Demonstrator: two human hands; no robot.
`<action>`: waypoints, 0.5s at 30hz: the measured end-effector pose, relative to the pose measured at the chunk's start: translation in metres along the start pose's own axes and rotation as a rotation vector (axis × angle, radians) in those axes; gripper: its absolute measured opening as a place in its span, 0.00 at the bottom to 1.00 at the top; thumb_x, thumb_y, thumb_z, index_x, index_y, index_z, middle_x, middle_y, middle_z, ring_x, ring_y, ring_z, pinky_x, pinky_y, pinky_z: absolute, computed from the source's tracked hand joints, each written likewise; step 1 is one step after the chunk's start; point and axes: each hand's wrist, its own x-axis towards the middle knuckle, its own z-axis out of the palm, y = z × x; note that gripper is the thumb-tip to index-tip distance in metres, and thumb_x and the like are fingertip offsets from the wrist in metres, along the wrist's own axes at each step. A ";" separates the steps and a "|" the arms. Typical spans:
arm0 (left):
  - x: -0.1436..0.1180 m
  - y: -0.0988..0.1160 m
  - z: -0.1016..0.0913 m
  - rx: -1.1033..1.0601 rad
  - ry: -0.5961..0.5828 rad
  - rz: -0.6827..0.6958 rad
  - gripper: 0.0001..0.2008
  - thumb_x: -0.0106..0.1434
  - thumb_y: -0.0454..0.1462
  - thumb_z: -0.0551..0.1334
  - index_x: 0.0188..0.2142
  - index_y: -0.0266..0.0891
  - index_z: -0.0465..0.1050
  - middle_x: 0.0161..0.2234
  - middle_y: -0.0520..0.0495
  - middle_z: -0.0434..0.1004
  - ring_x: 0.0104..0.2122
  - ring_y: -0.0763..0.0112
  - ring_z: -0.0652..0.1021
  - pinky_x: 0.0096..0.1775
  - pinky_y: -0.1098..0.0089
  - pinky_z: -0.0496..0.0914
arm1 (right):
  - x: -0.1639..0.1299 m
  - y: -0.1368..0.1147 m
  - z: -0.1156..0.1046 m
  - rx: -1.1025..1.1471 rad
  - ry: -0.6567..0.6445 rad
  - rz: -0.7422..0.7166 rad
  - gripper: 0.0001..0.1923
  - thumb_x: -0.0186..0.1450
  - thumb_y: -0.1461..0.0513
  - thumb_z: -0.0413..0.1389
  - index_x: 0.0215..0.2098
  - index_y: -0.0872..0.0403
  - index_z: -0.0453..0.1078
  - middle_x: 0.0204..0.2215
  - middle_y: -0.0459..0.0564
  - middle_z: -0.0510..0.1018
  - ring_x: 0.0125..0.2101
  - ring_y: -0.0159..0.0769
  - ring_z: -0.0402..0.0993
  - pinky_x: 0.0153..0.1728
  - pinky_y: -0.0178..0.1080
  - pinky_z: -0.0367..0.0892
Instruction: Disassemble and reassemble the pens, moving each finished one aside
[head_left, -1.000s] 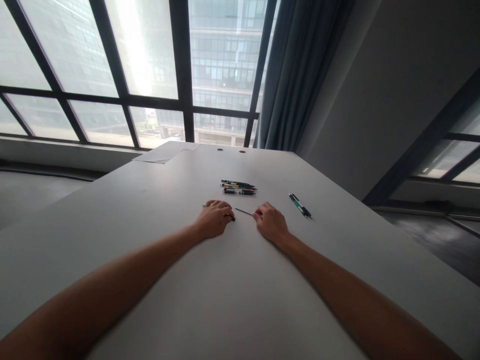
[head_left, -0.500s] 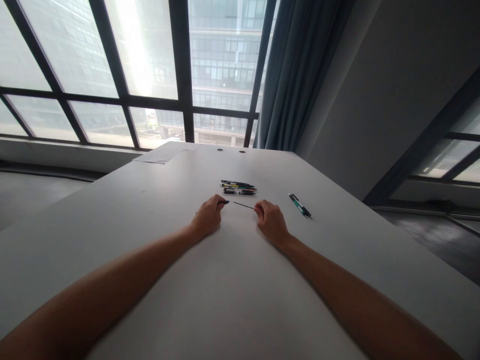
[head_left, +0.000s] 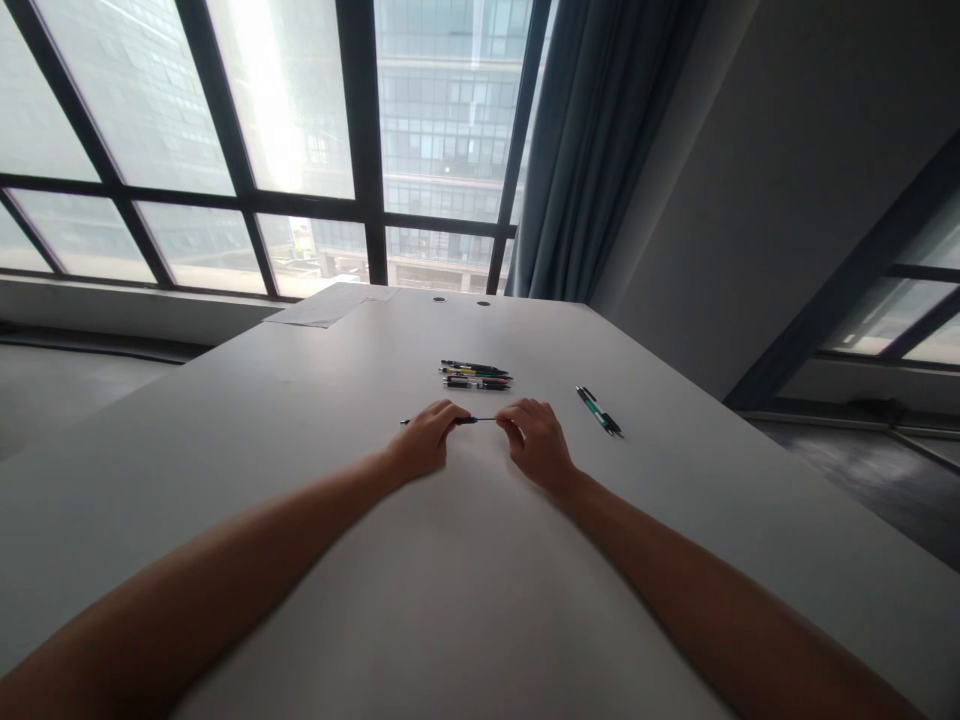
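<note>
On the white table (head_left: 465, 580), my left hand (head_left: 424, 440) grips a dark pen barrel (head_left: 463, 420), whose ends stick out on both sides of the fist. My right hand (head_left: 537, 440) pinches a thin dark refill (head_left: 486, 419) lying level with the barrel, its tip at the barrel's open end. Both hands rest on the tabletop, a short gap between them. Just beyond them lies a small bunch of pens (head_left: 475, 375).
Two more pens (head_left: 600, 411) lie to the right of my right hand. A sheet of paper (head_left: 330, 304) sits at the far left corner, with two round holes (head_left: 460, 300) in the tabletop near the far edge. Windows and a blue curtain (head_left: 592, 150) stand behind.
The refill was tilted and apart from the barrel; now it is level and its tip meets the barrel. My hands have drawn closer together.
</note>
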 end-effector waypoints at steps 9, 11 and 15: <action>0.001 0.006 -0.006 0.098 0.016 -0.028 0.19 0.69 0.33 0.48 0.55 0.43 0.67 0.42 0.43 0.76 0.40 0.67 0.76 0.42 0.68 0.71 | 0.002 0.024 0.005 -0.163 0.009 0.324 0.13 0.65 0.61 0.53 0.46 0.56 0.72 0.46 0.55 0.72 0.47 0.44 0.64 0.48 0.43 0.54; 0.001 0.007 -0.005 0.118 0.011 -0.045 0.18 0.69 0.35 0.48 0.56 0.44 0.67 0.42 0.45 0.76 0.39 0.68 0.77 0.41 0.69 0.70 | 0.002 0.029 0.006 -0.229 -0.078 0.355 0.12 0.64 0.62 0.54 0.45 0.56 0.74 0.45 0.56 0.73 0.46 0.45 0.64 0.47 0.44 0.54; 0.001 0.006 -0.002 0.115 0.010 -0.035 0.17 0.69 0.37 0.50 0.55 0.45 0.67 0.44 0.45 0.77 0.41 0.67 0.78 0.42 0.69 0.70 | 0.003 0.028 0.006 -0.267 -0.161 0.352 0.10 0.65 0.62 0.53 0.37 0.55 0.77 0.42 0.55 0.74 0.45 0.44 0.63 0.44 0.44 0.54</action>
